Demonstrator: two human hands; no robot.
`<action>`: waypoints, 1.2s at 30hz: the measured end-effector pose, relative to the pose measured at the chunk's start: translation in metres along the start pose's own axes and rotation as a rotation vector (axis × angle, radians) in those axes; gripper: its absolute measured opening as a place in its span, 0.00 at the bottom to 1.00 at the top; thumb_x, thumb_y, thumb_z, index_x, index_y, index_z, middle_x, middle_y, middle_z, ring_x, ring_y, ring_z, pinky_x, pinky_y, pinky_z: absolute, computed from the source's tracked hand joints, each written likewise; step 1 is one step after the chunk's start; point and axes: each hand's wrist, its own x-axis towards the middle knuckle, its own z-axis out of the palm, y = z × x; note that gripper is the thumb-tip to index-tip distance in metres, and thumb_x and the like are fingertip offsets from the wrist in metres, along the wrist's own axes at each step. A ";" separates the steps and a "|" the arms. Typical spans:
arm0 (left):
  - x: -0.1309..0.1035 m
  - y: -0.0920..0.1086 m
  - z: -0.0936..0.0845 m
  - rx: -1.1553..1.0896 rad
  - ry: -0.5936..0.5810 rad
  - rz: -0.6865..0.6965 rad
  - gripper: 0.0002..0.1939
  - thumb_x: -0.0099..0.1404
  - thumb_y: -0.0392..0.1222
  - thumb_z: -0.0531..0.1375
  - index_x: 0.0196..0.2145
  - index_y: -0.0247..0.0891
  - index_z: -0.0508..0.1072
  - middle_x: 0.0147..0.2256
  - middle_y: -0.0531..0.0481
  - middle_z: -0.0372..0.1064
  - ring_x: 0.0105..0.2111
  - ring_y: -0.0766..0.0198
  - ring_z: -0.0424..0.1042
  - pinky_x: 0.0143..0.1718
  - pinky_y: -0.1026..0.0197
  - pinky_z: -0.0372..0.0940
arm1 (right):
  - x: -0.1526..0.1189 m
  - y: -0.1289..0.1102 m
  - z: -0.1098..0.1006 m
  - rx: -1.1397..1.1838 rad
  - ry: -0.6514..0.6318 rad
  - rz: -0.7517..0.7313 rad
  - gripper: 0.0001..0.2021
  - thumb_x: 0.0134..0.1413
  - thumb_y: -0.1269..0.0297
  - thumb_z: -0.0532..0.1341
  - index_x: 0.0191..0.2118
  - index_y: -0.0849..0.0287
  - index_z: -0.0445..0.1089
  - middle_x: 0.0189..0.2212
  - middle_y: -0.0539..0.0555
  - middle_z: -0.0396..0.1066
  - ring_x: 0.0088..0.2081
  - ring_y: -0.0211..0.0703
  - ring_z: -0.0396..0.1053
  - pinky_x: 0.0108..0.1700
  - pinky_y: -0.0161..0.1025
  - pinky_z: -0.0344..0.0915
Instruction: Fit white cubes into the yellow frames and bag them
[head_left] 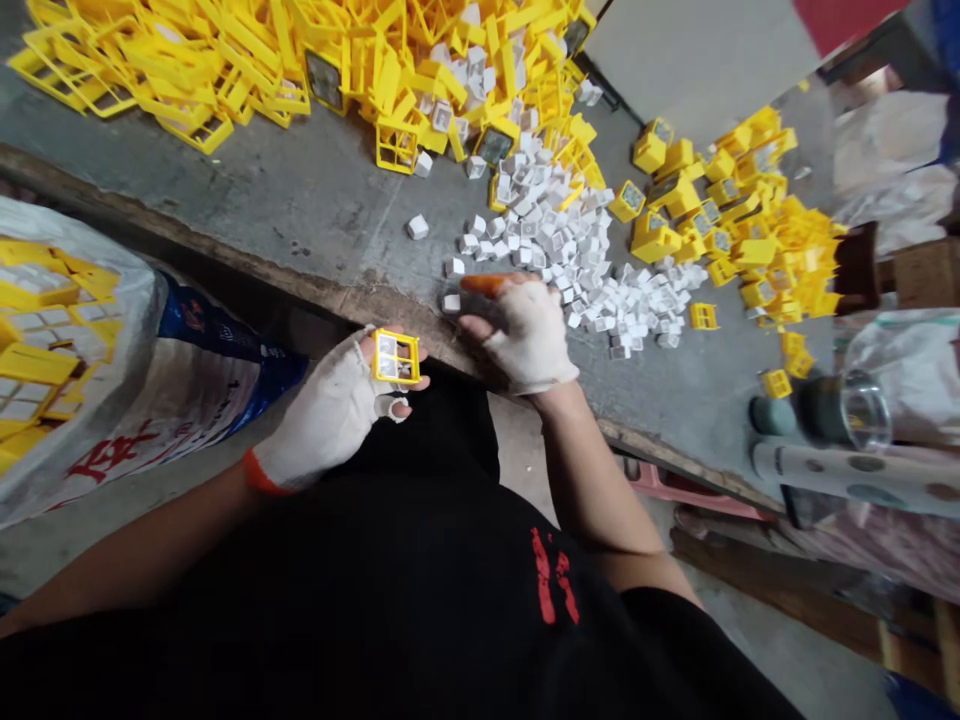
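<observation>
My left hand (pixel 330 405), in a white fingerless glove with an orange cuff, is closed on a small yellow plastic frame (pixel 416 360). White square pieces (pixel 387 357) fill the frame's left side, while its right side shows gaps. At the table's front edge is my right hand (pixel 529 335), also gloved in white, with an orange cover on one finger. Its thumb and that finger are apart, and I see nothing between them. A loose white cube (pixel 451 303) lies just left of these fingertips. Many more white cubes (pixel 555 225) are heaped beyond the hand.
Yellow frames (pixel 225 60) are piled at the back left of the grey table (pixel 300 200). More yellow pieces (pixel 739 200) lie to the right, near a glass jar (pixel 862 410). A woven sack (pixel 187 370) filled with yellow and white pieces stands at the left.
</observation>
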 end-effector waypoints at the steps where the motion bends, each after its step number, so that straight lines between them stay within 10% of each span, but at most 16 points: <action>1: 0.000 0.001 0.000 0.006 0.012 0.020 0.15 0.70 0.51 0.74 0.45 0.40 0.81 0.42 0.44 0.84 0.34 0.55 0.84 0.26 0.62 0.74 | 0.007 0.001 0.005 -0.074 -0.036 0.005 0.15 0.73 0.51 0.64 0.53 0.53 0.83 0.48 0.62 0.83 0.53 0.65 0.75 0.59 0.63 0.68; 8: -0.001 0.002 -0.001 0.034 0.034 0.078 0.18 0.67 0.52 0.76 0.45 0.40 0.79 0.42 0.46 0.82 0.35 0.55 0.84 0.27 0.61 0.73 | 0.003 -0.018 0.025 -0.129 -0.097 -0.222 0.18 0.78 0.65 0.58 0.60 0.41 0.81 0.55 0.56 0.82 0.58 0.58 0.70 0.63 0.60 0.62; 15: 0.000 0.003 -0.001 0.022 0.069 0.079 0.19 0.67 0.52 0.76 0.48 0.42 0.79 0.44 0.45 0.82 0.36 0.56 0.82 0.28 0.61 0.71 | -0.017 0.009 0.014 0.037 0.128 -0.024 0.20 0.76 0.49 0.61 0.64 0.49 0.79 0.57 0.62 0.80 0.58 0.63 0.73 0.58 0.59 0.69; 24: 0.001 0.004 -0.007 0.032 0.093 0.151 0.24 0.62 0.56 0.79 0.48 0.41 0.80 0.45 0.44 0.83 0.36 0.56 0.81 0.28 0.61 0.70 | 0.019 -0.018 0.024 0.034 -0.092 -0.029 0.11 0.70 0.54 0.66 0.48 0.52 0.84 0.47 0.60 0.84 0.52 0.61 0.76 0.58 0.59 0.68; 36: 0.001 0.001 -0.002 -0.002 0.022 0.042 0.12 0.68 0.46 0.77 0.46 0.42 0.85 0.46 0.44 0.84 0.38 0.57 0.81 0.29 0.62 0.74 | -0.034 -0.050 0.007 0.373 -0.018 -0.262 0.19 0.79 0.45 0.59 0.51 0.46 0.86 0.48 0.54 0.88 0.49 0.54 0.80 0.59 0.57 0.71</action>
